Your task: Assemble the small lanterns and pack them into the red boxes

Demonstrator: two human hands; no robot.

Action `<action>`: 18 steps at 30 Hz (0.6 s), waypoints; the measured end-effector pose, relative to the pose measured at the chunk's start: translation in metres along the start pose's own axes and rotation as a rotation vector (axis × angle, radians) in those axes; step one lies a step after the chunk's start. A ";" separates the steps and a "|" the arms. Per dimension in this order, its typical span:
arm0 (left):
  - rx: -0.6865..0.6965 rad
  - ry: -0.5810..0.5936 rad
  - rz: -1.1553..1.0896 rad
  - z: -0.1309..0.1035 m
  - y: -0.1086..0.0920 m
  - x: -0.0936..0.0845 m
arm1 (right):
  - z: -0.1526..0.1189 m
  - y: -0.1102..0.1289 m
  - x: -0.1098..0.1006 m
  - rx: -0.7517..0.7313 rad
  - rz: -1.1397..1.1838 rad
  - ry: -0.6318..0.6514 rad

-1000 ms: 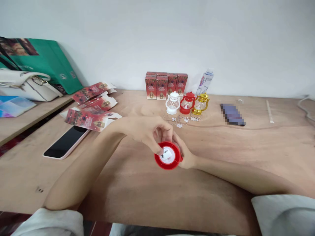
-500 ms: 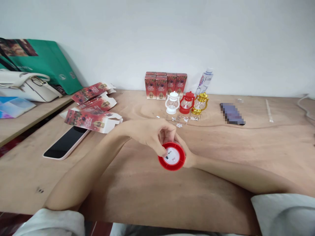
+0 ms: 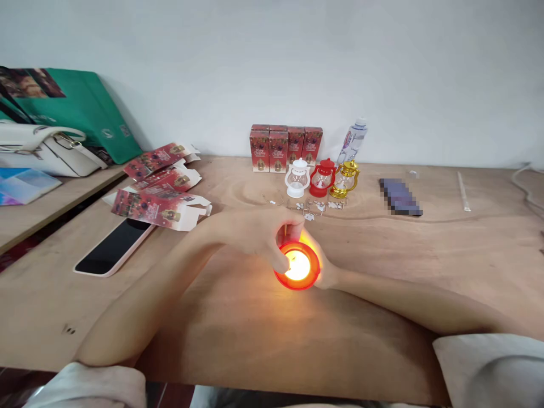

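Note:
A round red lantern base (image 3: 314,274) faces the camera, its centre glowing bright yellow-white. My left hand (image 3: 259,235) curls over it from the left, with the thumb pressed on the glowing centre. From the right and behind, my right hand (image 3: 325,263) wraps round the red body; most of its fingers are hidden. Beyond the hands stand a white lantern (image 3: 297,180), a red lantern (image 3: 323,178) and a gold lantern (image 3: 345,180). Small metal and white pieces (image 3: 309,216) lie in front of them.
Several red boxes (image 3: 278,151) and a bottle (image 3: 352,141) stand at the wall. Opened red cartons (image 3: 153,207) and a phone (image 3: 113,247) lie left, near a white bag (image 3: 51,148) and green bag (image 3: 93,107). A blurred dark item (image 3: 400,196) lies right.
The white centre of the red base has lit up and casts orange light on the fingers and table. Both hands keep nearly the same hold.

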State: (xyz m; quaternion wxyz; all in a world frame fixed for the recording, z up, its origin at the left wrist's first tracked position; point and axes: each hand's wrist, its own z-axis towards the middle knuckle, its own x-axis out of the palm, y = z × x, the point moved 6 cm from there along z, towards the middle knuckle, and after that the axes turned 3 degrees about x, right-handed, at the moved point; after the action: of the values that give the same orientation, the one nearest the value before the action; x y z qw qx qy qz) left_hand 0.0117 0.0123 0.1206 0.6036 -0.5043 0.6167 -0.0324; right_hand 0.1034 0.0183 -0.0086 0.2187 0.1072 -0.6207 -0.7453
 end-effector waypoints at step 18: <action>0.091 -0.063 -0.137 -0.002 0.009 -0.023 | -0.001 0.016 -0.004 -0.037 -0.029 -0.123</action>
State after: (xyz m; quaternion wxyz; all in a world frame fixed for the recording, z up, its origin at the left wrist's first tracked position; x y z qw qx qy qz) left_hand -0.0002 0.0306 0.1313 0.6412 -0.5182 0.5594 -0.0858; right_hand 0.1102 0.0174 0.0068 0.1715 0.0661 -0.6173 -0.7649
